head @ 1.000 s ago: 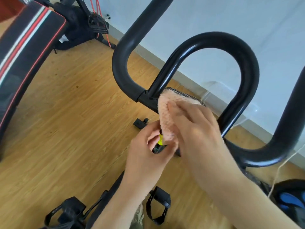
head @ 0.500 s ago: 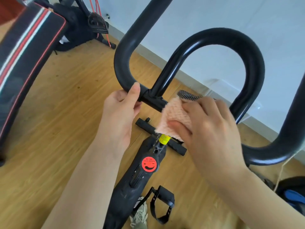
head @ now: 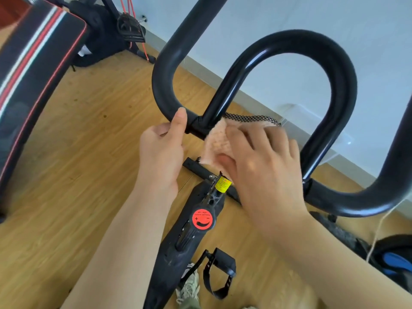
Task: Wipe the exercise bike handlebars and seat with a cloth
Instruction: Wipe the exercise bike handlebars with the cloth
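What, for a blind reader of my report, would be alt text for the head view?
The right hand holds a pink cloth against the centre of black exercise-bike handlebars while the left hand grips them beside it. Below are a red knob, a pedal and a wooden floor.

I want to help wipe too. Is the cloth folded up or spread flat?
Bunched, not flat: the cloth wraps crumpled round the handlebar under the right hand.

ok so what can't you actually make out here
Head view only:
1. The seat: not in frame at all, so its state is unknown.
2. Centre bar of the handlebars: hidden under the cloth and right hand.
3. Both outer bar ends: cut off by the top and right edges.
4. Print on the yellow label: too small and blurred to read.
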